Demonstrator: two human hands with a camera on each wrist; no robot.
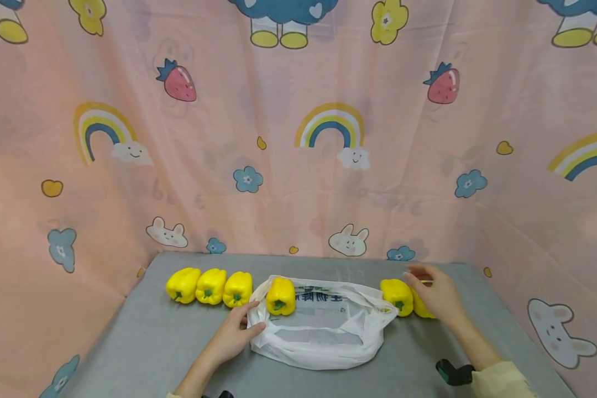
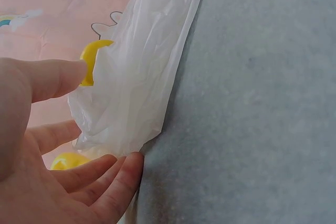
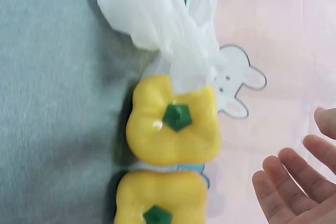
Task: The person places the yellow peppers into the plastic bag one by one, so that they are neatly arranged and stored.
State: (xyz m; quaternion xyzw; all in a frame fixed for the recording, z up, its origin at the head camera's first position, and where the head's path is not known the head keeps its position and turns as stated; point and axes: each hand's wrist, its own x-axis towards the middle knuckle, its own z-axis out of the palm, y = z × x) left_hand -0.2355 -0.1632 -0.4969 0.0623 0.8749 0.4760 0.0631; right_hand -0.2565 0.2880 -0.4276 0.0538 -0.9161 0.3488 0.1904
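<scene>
Work looks early to us, with one pepper (image 1: 281, 297) in the mouth of the bag (image 1: 318, 356) beside our left hand (image 1: 234, 334), whose loose fingers touch it, while three peppers (image 1: 211, 286) beyond that hand and two peppers (image 1: 394, 293) near our empty, relaxed right hand (image 1: 438, 296) are left outside.

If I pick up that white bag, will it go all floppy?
Probably floppy: the white bag is all creased. Its plastic looks thin and partly see-through, so the bag itself should be light. Lifting it might nudge the yellow pepper its loose corner overlaps in the right wrist view.
</scene>
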